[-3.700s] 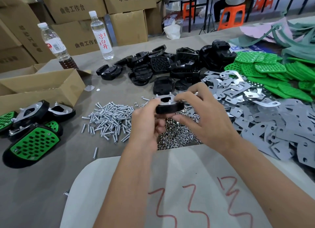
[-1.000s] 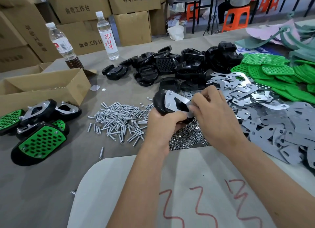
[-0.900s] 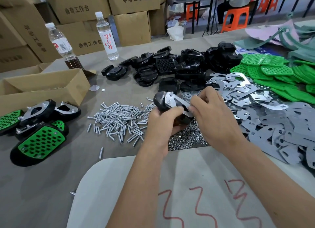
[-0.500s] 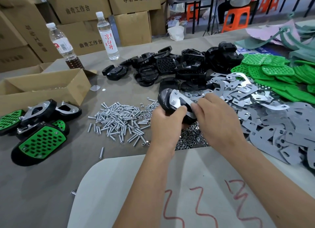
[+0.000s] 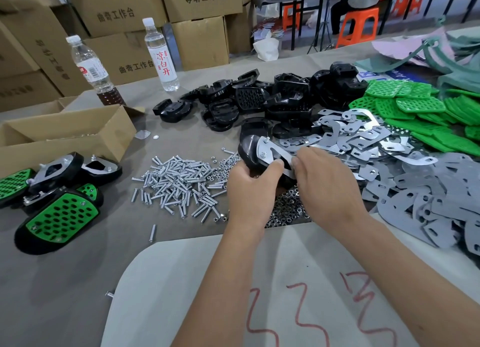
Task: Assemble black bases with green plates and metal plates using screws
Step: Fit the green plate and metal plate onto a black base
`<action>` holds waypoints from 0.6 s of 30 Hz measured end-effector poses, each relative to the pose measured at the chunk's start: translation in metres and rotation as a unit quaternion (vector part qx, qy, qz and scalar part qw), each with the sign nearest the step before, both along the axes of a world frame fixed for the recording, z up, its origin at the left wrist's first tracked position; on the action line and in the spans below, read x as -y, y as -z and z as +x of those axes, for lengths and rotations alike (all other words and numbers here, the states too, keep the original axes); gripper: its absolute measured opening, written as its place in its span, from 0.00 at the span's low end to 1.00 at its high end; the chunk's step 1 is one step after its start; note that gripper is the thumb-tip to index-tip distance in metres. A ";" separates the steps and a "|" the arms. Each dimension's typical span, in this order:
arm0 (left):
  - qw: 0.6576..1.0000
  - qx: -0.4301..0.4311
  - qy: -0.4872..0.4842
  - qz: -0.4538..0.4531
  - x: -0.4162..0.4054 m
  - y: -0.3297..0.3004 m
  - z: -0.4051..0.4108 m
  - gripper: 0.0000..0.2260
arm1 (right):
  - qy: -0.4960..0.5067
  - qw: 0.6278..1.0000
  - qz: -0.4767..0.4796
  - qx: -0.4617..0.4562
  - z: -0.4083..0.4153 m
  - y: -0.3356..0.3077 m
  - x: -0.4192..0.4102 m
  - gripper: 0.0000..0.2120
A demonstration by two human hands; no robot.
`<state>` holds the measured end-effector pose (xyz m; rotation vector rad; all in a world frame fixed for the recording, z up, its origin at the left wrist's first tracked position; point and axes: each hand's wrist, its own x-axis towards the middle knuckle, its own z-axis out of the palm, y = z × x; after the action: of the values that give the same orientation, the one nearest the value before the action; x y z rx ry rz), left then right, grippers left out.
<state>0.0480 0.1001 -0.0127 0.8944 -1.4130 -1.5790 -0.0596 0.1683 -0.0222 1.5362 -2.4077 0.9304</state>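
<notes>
though blurred, bottle label (image 5: 163, 64) "凉白开"

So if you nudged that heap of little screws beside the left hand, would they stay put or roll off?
The screws look like small round metal cylinders, so loose ones would probably roll; one stray screw already lies apart. They seem stiff and light singly. The table covering looks matte, which may slow them.
</notes>
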 end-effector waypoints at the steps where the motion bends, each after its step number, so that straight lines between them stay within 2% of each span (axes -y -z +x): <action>1: 1.000 0.001 -0.003 -0.001 0.000 0.000 0.000 0.09 | -0.003 1.000 0.000 0.002 -0.001 0.000 0.000 0.16; 6: 0.998 -0.020 -0.036 0.043 0.008 -0.002 0.004 0.04 | -0.102 0.992 -0.068 0.012 -0.007 0.001 -0.005 0.16; 8: 0.997 -0.024 -0.043 0.064 0.013 -0.003 0.007 0.08 | -0.125 0.991 -0.047 -0.011 -0.008 0.001 -0.006 0.21; 10: 0.997 -0.016 -0.039 0.066 0.012 -0.005 0.009 0.17 | -0.121 0.991 -0.051 -0.015 -0.007 0.002 -0.003 0.23; 12: 0.998 0.009 -0.025 0.048 0.010 -0.005 0.008 0.23 | -0.144 0.985 -0.098 -0.002 -0.004 0.001 0.001 0.17; 14: 0.999 0.025 -0.017 0.039 0.008 -0.007 0.008 0.20 | -0.147 0.977 -0.153 0.020 -0.003 0.002 0.002 0.08; 16: 0.998 0.000 -0.015 0.055 0.013 -0.007 0.010 0.21 | -0.114 0.969 -0.177 0.132 -0.005 0.003 0.001 0.06; 18: 0.997 -0.023 -0.038 0.066 0.020 -0.006 0.012 0.15 | -0.109 0.930 -0.183 0.301 -0.008 0.004 -0.002 0.05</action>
<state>0.0596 0.0802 -0.0063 0.9719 -1.2403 -1.6401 -0.0676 0.1708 -0.0261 1.5510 -2.2156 2.0214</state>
